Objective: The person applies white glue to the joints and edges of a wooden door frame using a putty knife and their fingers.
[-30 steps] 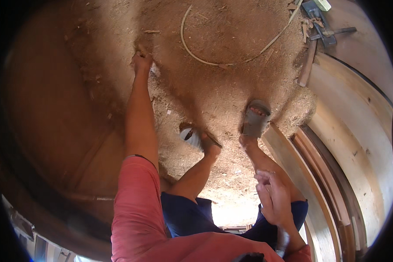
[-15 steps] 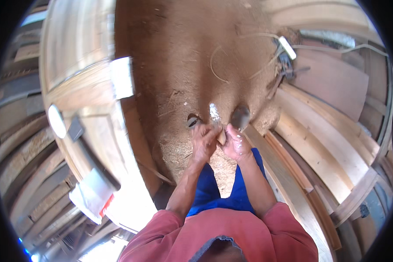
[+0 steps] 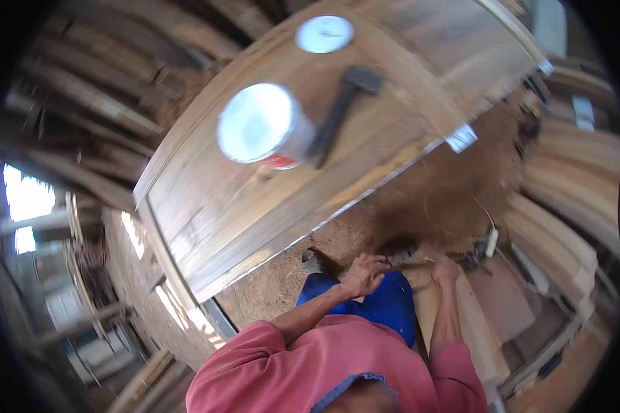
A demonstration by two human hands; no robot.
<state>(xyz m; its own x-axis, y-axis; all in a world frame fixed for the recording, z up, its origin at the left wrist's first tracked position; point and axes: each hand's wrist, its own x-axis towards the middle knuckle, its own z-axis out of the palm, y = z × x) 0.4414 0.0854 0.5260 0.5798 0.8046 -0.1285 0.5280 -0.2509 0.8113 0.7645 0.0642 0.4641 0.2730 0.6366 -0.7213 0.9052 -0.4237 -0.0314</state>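
Fingers of the left hand (image 3: 365,274) curl loosely on the blue-clad knee with nothing held, the right hand (image 3: 446,270) presses flat on a plank (image 3: 479,330) beside it, so weight seems best kept over that palm, hammer (image 3: 341,113) well above on the workbench (image 3: 207,227).

The table (image 3: 255,206) top is mostly open board; only a white bucket (image 3: 263,125), a hammer (image 3: 341,110) just beside it and a round white lid (image 3: 324,34) stand on it. Sawdust floor (image 3: 434,199) between table edge and stacked planks (image 3: 565,227) leaves a narrow lane, cluttered by a cable (image 3: 486,217)
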